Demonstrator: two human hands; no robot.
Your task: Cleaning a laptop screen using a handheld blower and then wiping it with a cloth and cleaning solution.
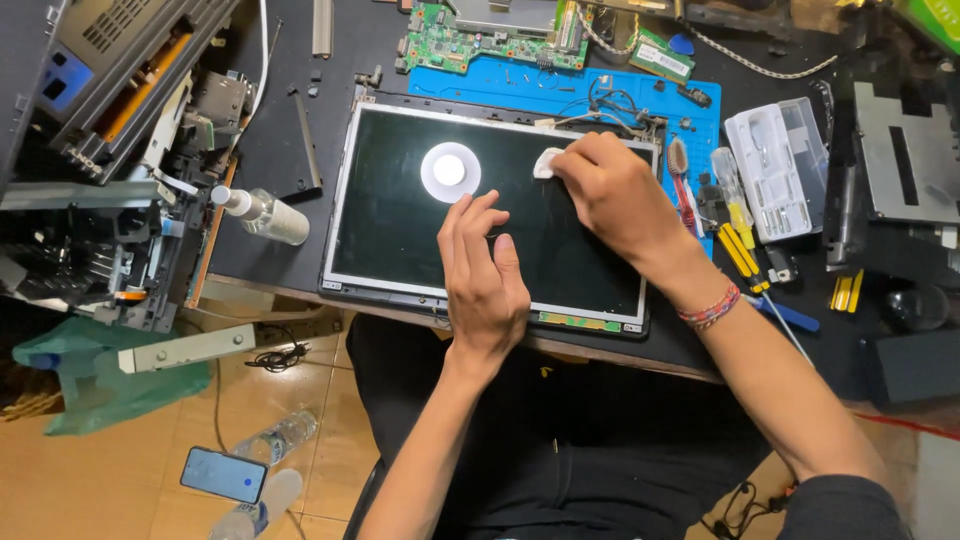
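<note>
A bare laptop screen panel point(400, 230) lies flat on the dark workbench, its glass reflecting a round lamp. My left hand point(483, 270) rests flat on the lower middle of the glass, fingers together and pointing up. My right hand point(612, 195) presses a small white pad point(546, 162) against the panel's upper right part, fingers closed over it. A braided bracelet point(710, 308) circles my right wrist.
A clear spray bottle point(265, 214) lies left of the panel. A blue mat point(520, 82) with a green circuit board point(470, 40) sits behind it. Yellow-handled screwdrivers point(740, 250) and a white bit case point(775, 165) lie on the right. Dismantled machines crowd the left; a phone point(224, 473) lies on the floor.
</note>
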